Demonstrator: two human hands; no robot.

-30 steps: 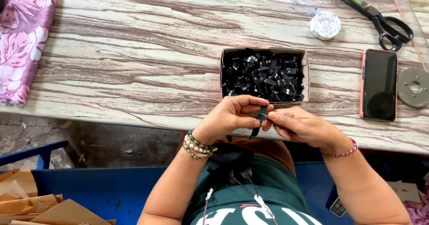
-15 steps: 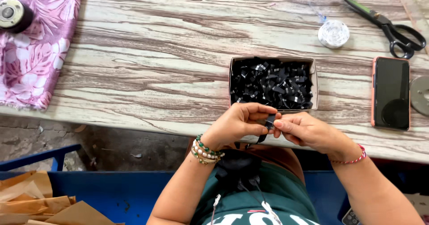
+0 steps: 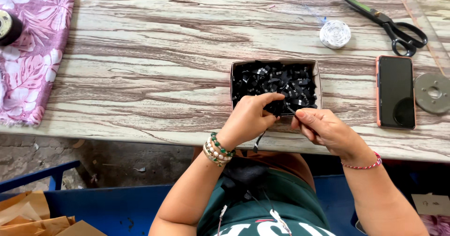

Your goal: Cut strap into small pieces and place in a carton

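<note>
Both hands have risen to the box's (image 3: 318, 76) near edge since earlier: left hand (image 3: 251, 118) pinching small black pieces (image 3: 276, 105), right hand (image 3: 323, 128) pinching a thin black strip (image 3: 291, 110)

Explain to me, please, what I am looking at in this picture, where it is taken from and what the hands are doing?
There is no machine here: the camera sits on a person's head and looks down at their own two bare hands. The left hand, with bead bracelets at the wrist, and the right hand, with a thin red cord bracelet, pinch a small dark strip between them in a fingertip grip. Just behind the hands stands an open cardboard box full of small black pieces. It rests on a wood-grain table. Also on the table are a phone, black scissors, a white roll, a grey metal disc and pink floral cloth.
</note>
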